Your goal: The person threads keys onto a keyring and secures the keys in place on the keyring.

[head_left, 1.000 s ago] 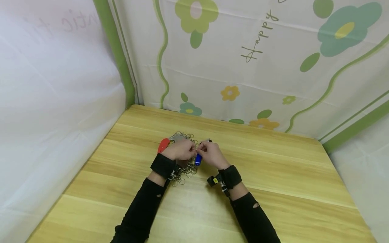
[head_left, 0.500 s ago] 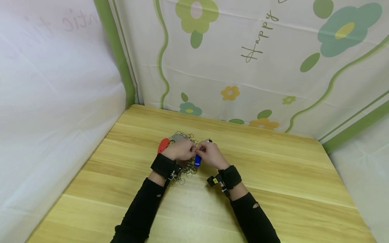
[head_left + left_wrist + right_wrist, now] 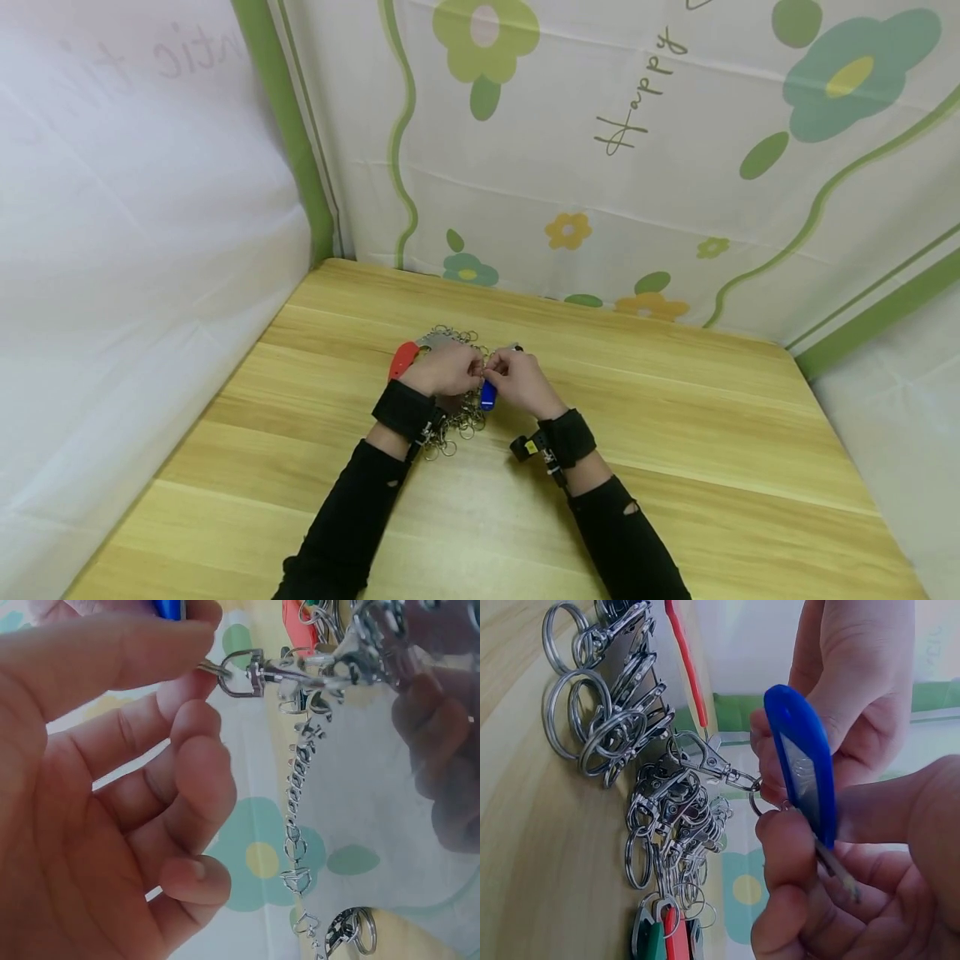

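In the head view my left hand (image 3: pixel 452 369) and right hand (image 3: pixel 522 382) meet fingertip to fingertip. The right fingers pinch a blue key tag (image 3: pixel 810 772) with a clear window; a thin metal piece (image 3: pixel 841 876) sticks out below it. My left thumb and finger pinch a split ring (image 3: pixel 208 667) on a swivel clasp (image 3: pixel 251 673); its other fingers are bent. That clasp hooks onto a shiny grey plate (image 3: pixel 375 847) with several clasps and rings along its edge. Fingers partly hide where tag and ring meet.
A red piece (image 3: pixel 403 360) lies left of my left hand. Red (image 3: pixel 676 934) and green tags (image 3: pixel 654 941) hang among the clasps. Rings (image 3: pixel 442 447) spread onto the wooden table (image 3: pixel 675 433). A flower-print curtain (image 3: pixel 525 167) stands behind, and a white sheet (image 3: pixel 135 292) at left.
The blue tag has tilted slightly between the right fingertips. Both hands otherwise stay in the same place.
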### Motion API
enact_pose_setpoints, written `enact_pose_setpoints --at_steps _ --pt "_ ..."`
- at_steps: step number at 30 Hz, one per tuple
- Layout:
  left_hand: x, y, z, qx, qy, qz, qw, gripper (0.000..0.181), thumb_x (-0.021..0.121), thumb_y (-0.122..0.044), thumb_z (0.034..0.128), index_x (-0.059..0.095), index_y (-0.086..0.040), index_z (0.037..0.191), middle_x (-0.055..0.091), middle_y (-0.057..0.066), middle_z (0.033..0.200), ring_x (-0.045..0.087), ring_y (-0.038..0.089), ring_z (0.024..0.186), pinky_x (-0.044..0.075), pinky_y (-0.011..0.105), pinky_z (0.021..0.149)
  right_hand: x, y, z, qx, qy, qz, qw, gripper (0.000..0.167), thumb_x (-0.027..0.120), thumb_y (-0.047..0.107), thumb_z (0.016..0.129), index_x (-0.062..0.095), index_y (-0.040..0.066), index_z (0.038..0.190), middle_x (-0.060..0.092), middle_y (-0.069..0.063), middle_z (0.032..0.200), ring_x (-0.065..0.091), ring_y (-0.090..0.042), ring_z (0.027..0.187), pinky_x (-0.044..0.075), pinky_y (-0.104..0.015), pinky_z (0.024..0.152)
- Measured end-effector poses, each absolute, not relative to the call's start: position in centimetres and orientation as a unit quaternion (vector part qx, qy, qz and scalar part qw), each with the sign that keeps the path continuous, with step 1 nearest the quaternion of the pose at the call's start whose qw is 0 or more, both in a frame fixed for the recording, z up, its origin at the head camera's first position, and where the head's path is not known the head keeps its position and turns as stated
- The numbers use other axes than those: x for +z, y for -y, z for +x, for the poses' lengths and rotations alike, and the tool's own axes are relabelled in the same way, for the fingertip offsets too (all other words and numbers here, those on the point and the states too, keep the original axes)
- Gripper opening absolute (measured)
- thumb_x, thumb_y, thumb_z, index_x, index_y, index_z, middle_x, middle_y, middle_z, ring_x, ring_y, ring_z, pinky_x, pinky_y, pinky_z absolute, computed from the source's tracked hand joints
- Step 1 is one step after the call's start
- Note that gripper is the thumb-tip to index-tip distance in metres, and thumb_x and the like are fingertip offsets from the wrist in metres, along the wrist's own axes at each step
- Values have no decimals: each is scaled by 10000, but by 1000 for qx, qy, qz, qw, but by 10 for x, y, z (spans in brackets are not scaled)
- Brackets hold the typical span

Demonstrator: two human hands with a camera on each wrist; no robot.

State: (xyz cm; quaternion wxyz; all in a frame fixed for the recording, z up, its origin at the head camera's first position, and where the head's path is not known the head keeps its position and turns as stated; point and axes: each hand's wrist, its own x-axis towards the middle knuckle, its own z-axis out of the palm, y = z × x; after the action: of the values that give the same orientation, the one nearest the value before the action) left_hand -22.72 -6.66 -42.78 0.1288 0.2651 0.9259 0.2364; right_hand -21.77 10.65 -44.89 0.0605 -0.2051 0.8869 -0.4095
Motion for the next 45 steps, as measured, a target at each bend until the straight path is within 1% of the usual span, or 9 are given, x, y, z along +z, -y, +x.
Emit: enact_pose_setpoints --at_steps 5,9,15,21,25,34,41,45 --pt "-425 67 -227 242 -924 269 124 200 586 -121 897 566 -137 699 490 -29 616 443 114 521 354 239 545 -449 -106 -218 -413 -887 -201 56 67 627 81 912 629 72 845 616 -16 738 569 -130 594 465 -273 537" --pt "-424 67 -226 243 -923 267 138 181 583 -139 910 576 -143 729 520 -32 644 464 107 524 376 234 547 -449 -106 -219 -407 -892 -190 55 64 633 88 909 632 73 847 613 -13 727 566 -130 584 459 -271 533" --pt "-425 67 -225 239 -920 276 145 274 565 -175 948 501 -125 687 404 -27 587 395 109 494 334 229 531 -450 -107 -219 -396 -898 -184 53 70 638 105 910 631 86 843 609 -1 724 563 -131 581 454 -275 535" --pt "-427 66 -226 235 -919 268 167 244 503 -148 964 526 -123 722 434 -28 612 408 109 504 338 227 517 -449 -107 -217 -395 -895 -199 57 48 634 90 909 634 84 862 622 -8 754 576 -115 610 465 -267 550" --pt "-427 66 -226 240 -916 270 174 261 476 -124 969 519 -114 712 430 -17 613 398 118 501 334 234 519 -448 -107 -217 -391 -895 -209 53 48 636 84 907 637 89 859 630 -10 770 586 -112 634 475 -264 564" --pt "-425 67 -225 251 -908 278 186 305 476 -100 971 471 -120 666 388 -15 595 360 120 494 313 236 530 -449 -107 -216 -380 -897 -224 42 64 632 75 907 635 100 848 633 8 780 589 -102 666 481 -263 589" --pt "-426 66 -226 249 -908 276 193 291 454 -117 984 492 -117 695 391 -14 601 358 120 497 310 236 531 -448 -108 -216 -377 -894 -238 40 57 623 77 913 631 95 859 638 5 795 596 -105 688 485 -269 611" --pt "-427 67 -225 255 -906 276 195 305 453 -125 989 482 -113 686 382 -11 590 352 124 484 307 238 522 -448 -108 -216 -379 -892 -242 42 58 620 75 915 634 97 863 642 1 804 602 -105 703 491 -274 629"
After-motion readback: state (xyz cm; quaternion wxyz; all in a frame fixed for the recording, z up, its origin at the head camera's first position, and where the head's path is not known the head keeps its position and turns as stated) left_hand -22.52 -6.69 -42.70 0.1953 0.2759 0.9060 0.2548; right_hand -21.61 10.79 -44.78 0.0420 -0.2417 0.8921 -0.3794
